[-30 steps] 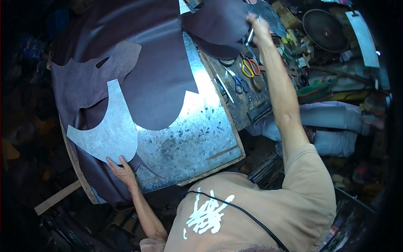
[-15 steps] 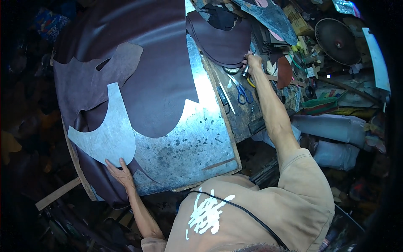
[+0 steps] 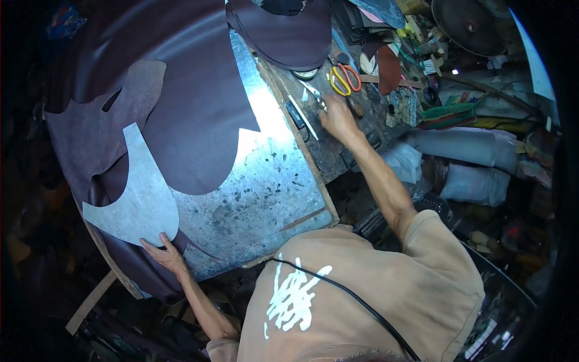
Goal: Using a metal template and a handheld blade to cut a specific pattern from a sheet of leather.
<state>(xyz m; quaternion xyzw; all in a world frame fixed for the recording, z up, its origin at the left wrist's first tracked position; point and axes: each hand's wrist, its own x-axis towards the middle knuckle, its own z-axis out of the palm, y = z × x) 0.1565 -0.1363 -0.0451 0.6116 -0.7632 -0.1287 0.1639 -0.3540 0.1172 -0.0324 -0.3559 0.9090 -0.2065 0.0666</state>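
On the left, a pale grey curved template (image 3: 136,208) lies over dark brown leather (image 3: 193,133). My left hand (image 3: 167,256) touches its lower edge with the fingers spread and fingertips on the sheet. To the right of the metal-topped board (image 3: 253,199), my right hand (image 3: 339,120) is curled over the handle end of a pair of scissors (image 3: 310,90). Their blades stick out beyond my fingers, and the handles are hidden. Beyond that hand lie scissors with yellow and red handles (image 3: 341,84) and a wooden-handled tool (image 3: 354,107).
A white stick (image 3: 303,117) and a dark cutter-like tool (image 3: 295,114) lie beside the board's edge. Cut brown leather pieces (image 3: 283,45) are stacked at the far side. A reddish leather piece (image 3: 389,69) sits further right, with wrapped rolls (image 3: 470,148) beyond the bench.
My right hand has left the dark tool by the leather stack and come nearer, onto the scissors. The yellow-and-red-handled scissors now show. The view has shifted; my left hand stays at the template.
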